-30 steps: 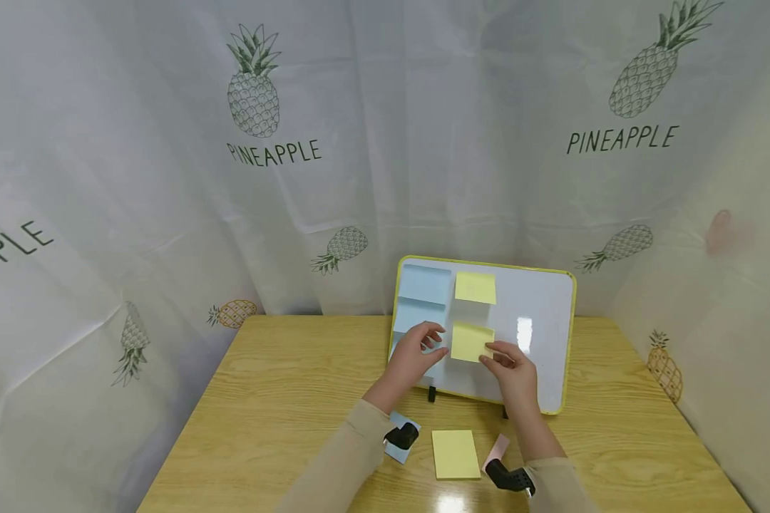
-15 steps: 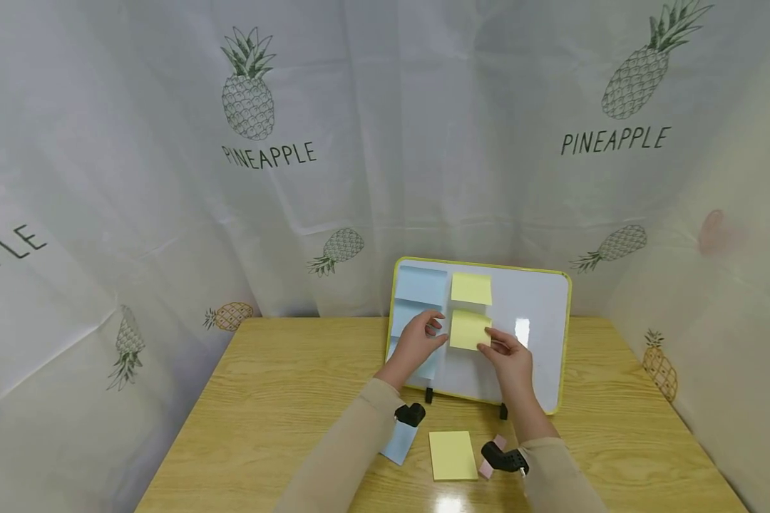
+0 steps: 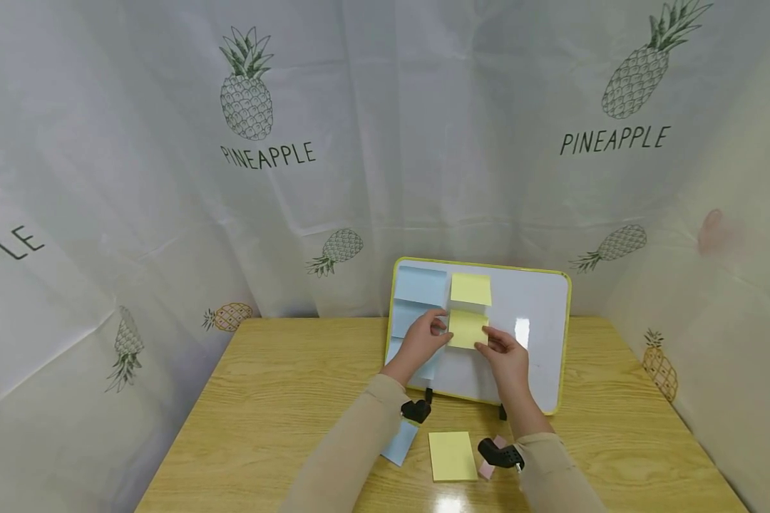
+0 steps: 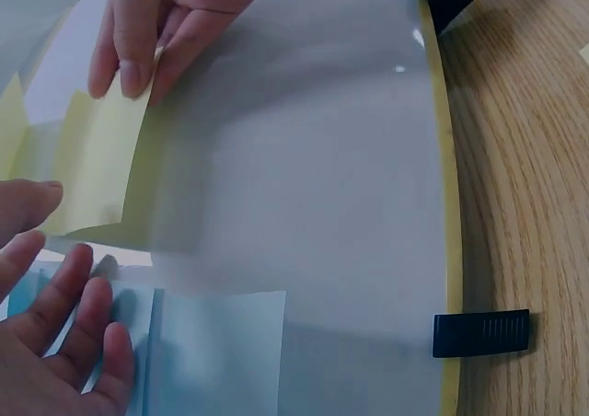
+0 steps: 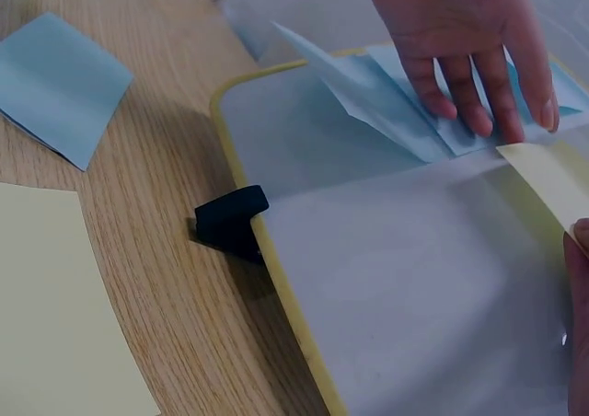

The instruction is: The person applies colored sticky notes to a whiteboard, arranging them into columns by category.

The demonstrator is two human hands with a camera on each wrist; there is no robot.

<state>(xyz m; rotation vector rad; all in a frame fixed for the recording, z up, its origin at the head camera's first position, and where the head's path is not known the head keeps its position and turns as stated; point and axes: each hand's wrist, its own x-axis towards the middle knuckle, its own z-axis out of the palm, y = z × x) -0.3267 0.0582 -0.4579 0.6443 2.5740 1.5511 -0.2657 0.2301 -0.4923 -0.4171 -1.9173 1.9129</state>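
A yellow sticky note (image 3: 468, 329) lies against the small whiteboard (image 3: 513, 370), below another yellow note (image 3: 471, 288). My right hand (image 3: 510, 360) pinches its right edge between thumb and fingers, also seen in the left wrist view. At the note's left edge is my left hand (image 3: 419, 342), its thumb (image 4: 41, 198) at the paper and its other fingers loosely bent and apart. Whether that thumb presses the note cannot be made out. Behind the left hand, several blue sticky notes (image 3: 421, 285) run down the board's left side, partly hidden.
On the wooden table (image 3: 282, 385) before the board lie a yellow sticky pad (image 3: 452, 456), a blue pad (image 3: 401, 443) and a pink strip (image 3: 488, 467) partly covered by the right wrist camera. Black feet (image 4: 480, 334) prop up the board. A pineapple-print curtain (image 3: 385, 142) hangs behind.
The right hand has moved the lower yellow note upward, close beneath the upper one. My left hand has come in toward its left edge, and the thumb is now there.
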